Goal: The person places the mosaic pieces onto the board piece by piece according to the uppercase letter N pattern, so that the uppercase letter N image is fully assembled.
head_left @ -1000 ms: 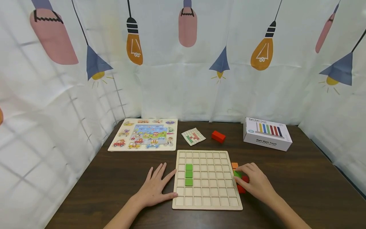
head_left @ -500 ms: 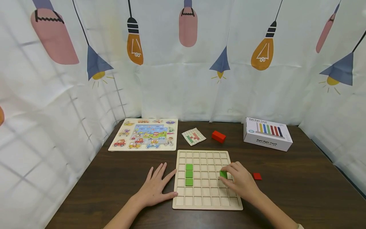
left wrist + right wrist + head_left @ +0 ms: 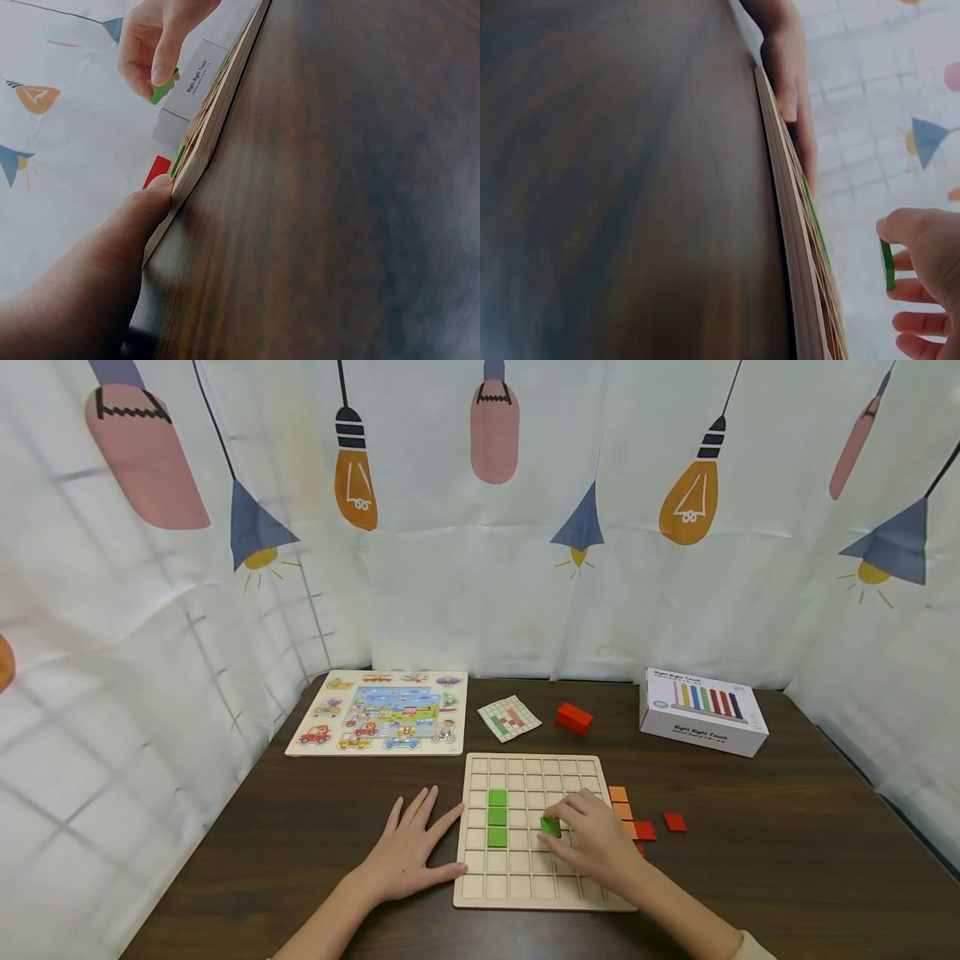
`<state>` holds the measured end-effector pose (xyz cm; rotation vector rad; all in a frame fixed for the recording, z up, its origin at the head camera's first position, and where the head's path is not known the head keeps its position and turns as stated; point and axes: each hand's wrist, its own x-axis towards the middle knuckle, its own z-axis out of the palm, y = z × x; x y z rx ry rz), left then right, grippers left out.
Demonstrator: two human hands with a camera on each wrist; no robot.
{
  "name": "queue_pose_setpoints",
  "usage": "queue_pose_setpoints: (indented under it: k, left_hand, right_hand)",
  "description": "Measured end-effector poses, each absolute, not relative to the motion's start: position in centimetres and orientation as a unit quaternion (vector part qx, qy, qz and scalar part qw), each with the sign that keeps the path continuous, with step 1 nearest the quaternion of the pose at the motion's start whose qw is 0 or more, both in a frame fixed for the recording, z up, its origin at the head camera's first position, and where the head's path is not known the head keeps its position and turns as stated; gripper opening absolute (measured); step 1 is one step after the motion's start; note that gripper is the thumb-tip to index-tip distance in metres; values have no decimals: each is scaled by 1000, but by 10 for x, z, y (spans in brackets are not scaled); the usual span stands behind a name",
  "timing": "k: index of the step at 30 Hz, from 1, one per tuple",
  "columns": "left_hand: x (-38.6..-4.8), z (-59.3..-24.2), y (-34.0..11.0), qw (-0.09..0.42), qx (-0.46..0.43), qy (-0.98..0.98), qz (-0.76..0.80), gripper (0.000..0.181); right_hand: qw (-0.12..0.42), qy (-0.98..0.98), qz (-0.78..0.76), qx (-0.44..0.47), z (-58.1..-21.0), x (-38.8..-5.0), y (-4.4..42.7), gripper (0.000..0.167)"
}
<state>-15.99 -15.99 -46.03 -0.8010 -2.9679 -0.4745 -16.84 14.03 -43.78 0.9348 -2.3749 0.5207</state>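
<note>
A wooden grid board (image 3: 517,887) lies on the dark table, with a column of three green square tiles (image 3: 497,817) in its left part. Above the middle of the board, my right hand (image 3: 592,839) pinches another green tile (image 3: 551,827) between thumb and fingers. The right wrist view shows this tile (image 3: 887,264) held edge-on, apart from the board. My left hand (image 3: 405,852) lies flat with fingers spread, its thumb and forefinger touching the board's left edge. In the left wrist view the left thumb (image 3: 142,214) rests against that edge.
Orange tiles (image 3: 622,811) and red tiles (image 3: 644,831) lie along the board's right edge, partly hidden by the right hand; one red tile (image 3: 675,822) sits farther right. Behind stand a pattern card (image 3: 509,718), a red block (image 3: 574,718), a white box (image 3: 701,714) and a picture puzzle (image 3: 378,712).
My right hand has picked up the green tile from the pile on the right and carried it left over the board, uncovering orange and red tiles. The left hand has stayed in place.
</note>
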Motion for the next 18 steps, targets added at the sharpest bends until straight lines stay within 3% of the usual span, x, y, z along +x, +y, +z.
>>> queue_pose_setpoints:
  k: [9, 18]
  left_hand:
    - [-160, -461, -160, 17, -256, -954, -154, 81]
    - [-160, -462, -160, 21, -257, -955, -150, 81]
  right_hand:
    - [245, -877, 194, 365, -442, -167, 120, 20]
    - [263, -854, 198, 404, -450, -165, 100, 21]
